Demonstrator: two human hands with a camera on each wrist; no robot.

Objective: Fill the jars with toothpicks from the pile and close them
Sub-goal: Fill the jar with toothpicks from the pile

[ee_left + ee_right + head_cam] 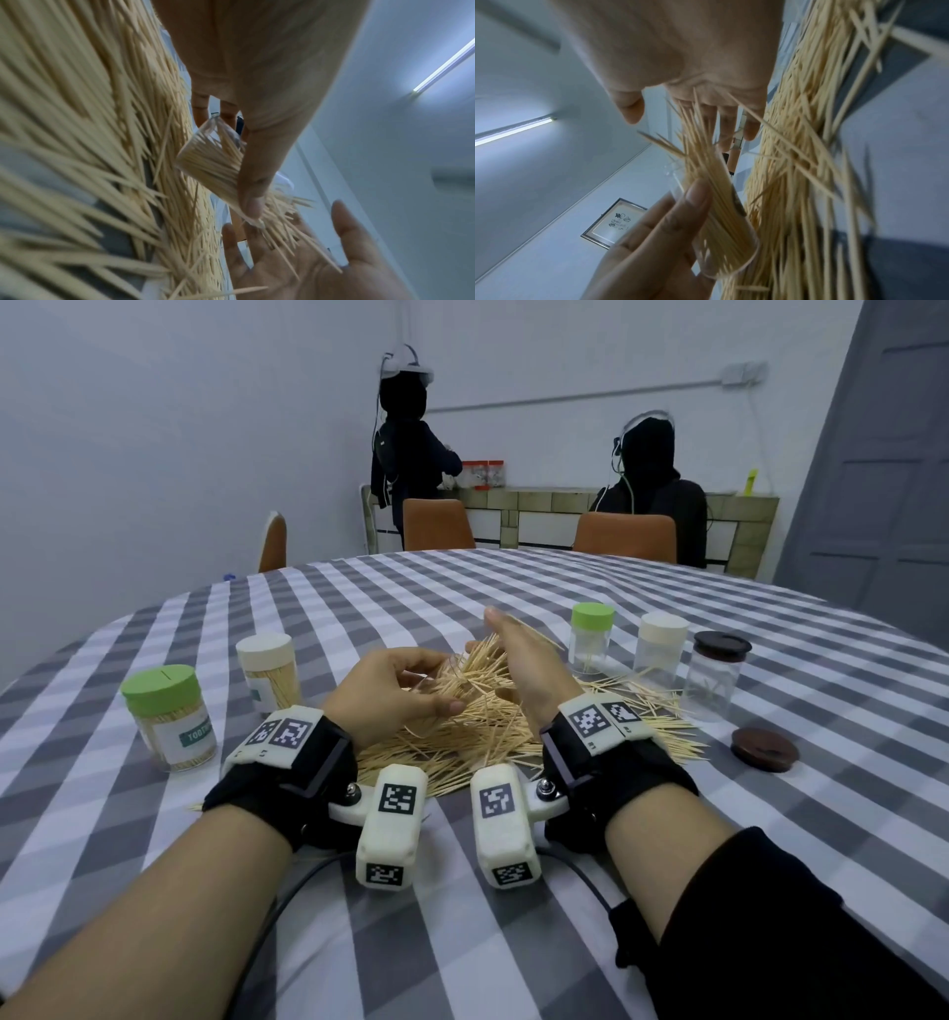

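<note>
From the head view, our left hand [395, 690] grips a clear jar [436, 698] tilted over the toothpick pile [493, 737], its mouth toward our right hand [534, 670], which is open-fingered with toothpicks against it. The left wrist view shows the thumb [253, 182] clamped along the jar [210, 168], packed with sticks. The right wrist view shows straight fingers [729, 119] feeding toothpicks [700, 146] into the mouth.

A checked tablecloth [513, 588] covers the table. At twelve o'clock, past its far edge, stand three orange chairs [436, 524], with two people [652, 480] in headsets behind them at a tiled counter [544, 510]. A grey door [883, 454] is at two o'clock. The right wrist view shows a framed picture [614, 222] on the wall.
</note>
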